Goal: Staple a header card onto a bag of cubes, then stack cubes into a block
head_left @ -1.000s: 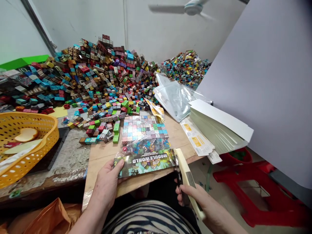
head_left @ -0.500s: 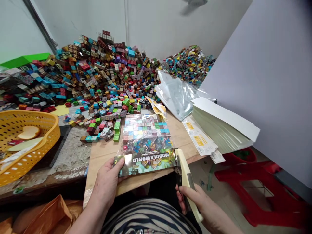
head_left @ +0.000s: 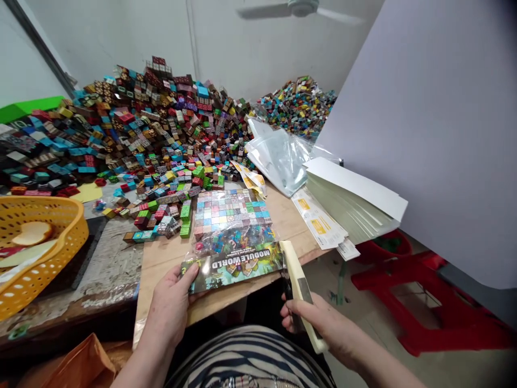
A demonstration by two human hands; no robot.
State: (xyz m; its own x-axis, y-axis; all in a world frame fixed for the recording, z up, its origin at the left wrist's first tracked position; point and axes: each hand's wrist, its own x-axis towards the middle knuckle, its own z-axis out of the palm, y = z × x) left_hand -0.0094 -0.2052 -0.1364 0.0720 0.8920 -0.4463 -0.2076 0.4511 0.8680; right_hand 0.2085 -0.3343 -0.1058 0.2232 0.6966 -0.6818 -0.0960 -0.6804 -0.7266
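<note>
My left hand [head_left: 169,302] is closed on the left end of a printed header card [head_left: 238,265] marked MODULE WORLD, thumb on top. The card sits across the near end of a clear plastic bag [head_left: 230,215] that lies on a wooden board. Flat rows of small patterned cubes and a jumble of small colourful pieces show through the bag. A long cream and dark stapler [head_left: 301,293] is gripped in my right hand [head_left: 311,315]. Its far end meets the card's right end; whether its jaws are pressed together cannot be made out.
Big heaps of colourful cubes [head_left: 161,113] fill the back. A yellow basket [head_left: 76,237] stands left. Toward the right lie clear plastic bags [head_left: 278,156], printed labels [head_left: 319,218] and a stack of white cards [head_left: 359,188]. A red stool [head_left: 428,307] is below the board, at right.
The view has shifted, so the scene sits further left and a ceiling fan shows more fully. Both hands keep their hold, and the stapler stays at the card's right end.
</note>
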